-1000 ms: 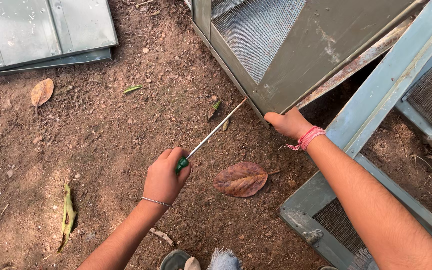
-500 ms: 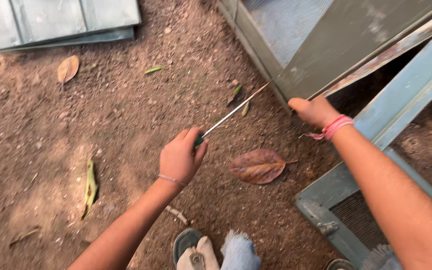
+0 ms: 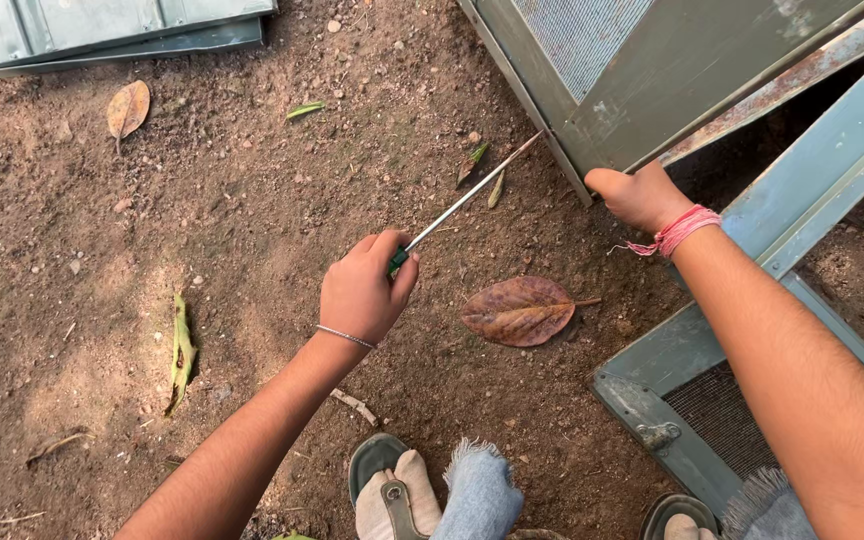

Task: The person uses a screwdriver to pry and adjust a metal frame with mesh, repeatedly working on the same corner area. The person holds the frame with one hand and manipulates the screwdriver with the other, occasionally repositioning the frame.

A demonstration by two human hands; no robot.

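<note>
While left hand (image 3: 364, 292) grips it, screwdriver (image 3: 467, 198): green handle, thin shaft

Outdoor yard, prob. repair spot: bare dirt ground (image 3: 202, 200), dry leaves (image 3: 519, 310), weathered metal panels (image 3: 652, 70)

Screwdriver (image 3: 457, 205): green handle, silver shaft. Panel (image 3: 652, 70): grey-green, mesh-patterned. Wrist thread (image 3: 687, 228): pink-red. Leaf (image 3: 519, 311): brown. Soil (image 3: 252, 200): reddish-brown.

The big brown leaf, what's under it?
The brown leaf lies flat on bare dirt, which shows all around it. Whatever is right beneath it is covered. It sits between the left hand, gripping a screwdriver, and the right hand on the grey panel.
</note>
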